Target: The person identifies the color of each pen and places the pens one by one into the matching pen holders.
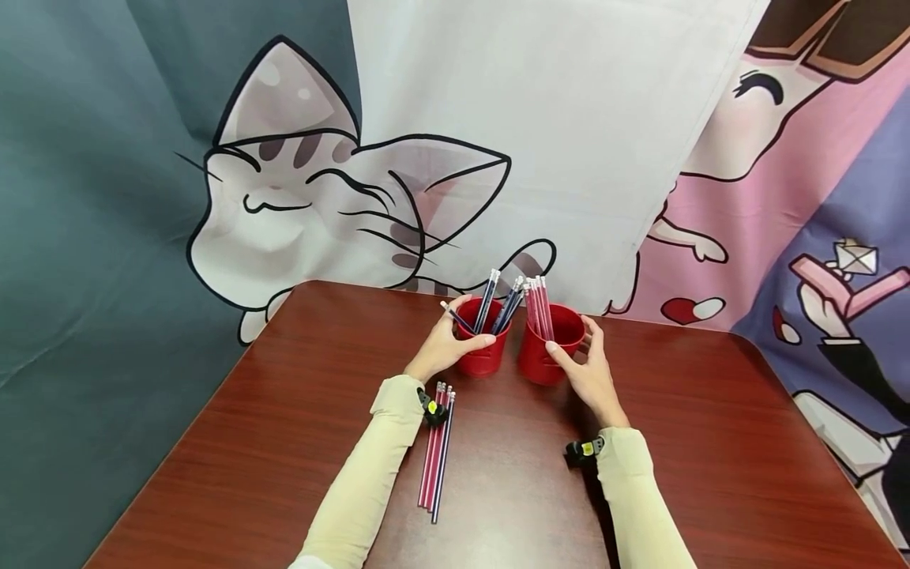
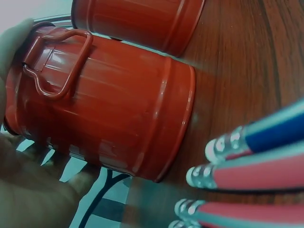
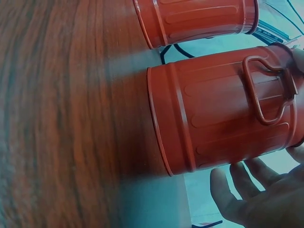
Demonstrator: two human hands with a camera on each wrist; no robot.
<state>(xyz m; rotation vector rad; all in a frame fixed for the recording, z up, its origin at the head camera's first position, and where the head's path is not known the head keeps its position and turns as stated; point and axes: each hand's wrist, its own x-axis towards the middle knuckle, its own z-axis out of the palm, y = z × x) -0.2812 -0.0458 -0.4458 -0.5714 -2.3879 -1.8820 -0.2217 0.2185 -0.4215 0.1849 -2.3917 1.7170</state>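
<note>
Two red metal buckets stand side by side at the table's far edge. My left hand [image 1: 442, 346] holds the left bucket [image 1: 479, 363], its thumb at the near rim and the fingers round the outer side. Dark blue pencils [image 1: 486, 302] stand in that bucket, and one leans out over its left rim. The right bucket [image 1: 543, 368] is held by my right hand [image 1: 592, 378], thumb at the near rim, fingers on the outer side. Pink pencils [image 1: 539, 310] stand in it. A small wire handle [image 2: 85, 52] shows on the left bucket, and a similar handle [image 3: 259, 95] on the right bucket.
Several pink and blue pencils [image 1: 435, 458] lie in a row on the brown table [image 1: 298, 442], just right of my left forearm. Their eraser ends point towards the buckets. Behind the table hangs a cloth [image 1: 569, 118] printed with cartoon cats.
</note>
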